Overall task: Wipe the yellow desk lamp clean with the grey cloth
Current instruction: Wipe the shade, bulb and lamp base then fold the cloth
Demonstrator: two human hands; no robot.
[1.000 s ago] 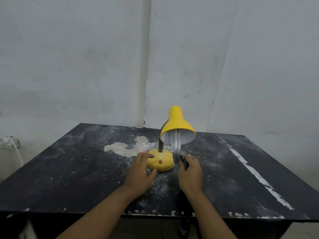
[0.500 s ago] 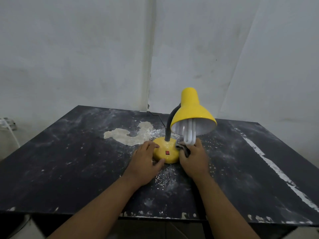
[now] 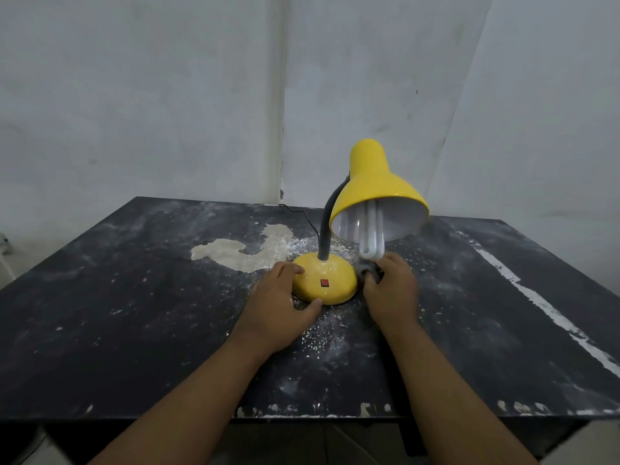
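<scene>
Starting from the near edge of the dusty black table (image 3: 134, 313), I had both forearms reaching toward 12 o'clock. The left hand (image 3: 280, 297) cupped the base (image 3: 335, 271) of the yellow desk lamp (image 3: 372, 186) from its 9 o'clock side, fingers curved over the rim and thumb pressed at the near edge, bracing it. At the base's 3 o'clock the right hand (image 3: 391, 290) pinched the bunched grey cloth (image 3: 367, 268) against the base's side, just under the bulb (image 3: 371, 243). I judged this to be wiping the base, early in the job. The next move called for working the cloth round the base past the red switch (image 3: 324, 282), then up the grey gooseneck (image 3: 325, 229), without knocking the bulb. No real container was there. Only the shade was hollow, and it held the folded-tube bulb, which hung below its rim. Farther off, at 10 o'clock, lay a pale powder patch (image 3: 241, 251).
</scene>
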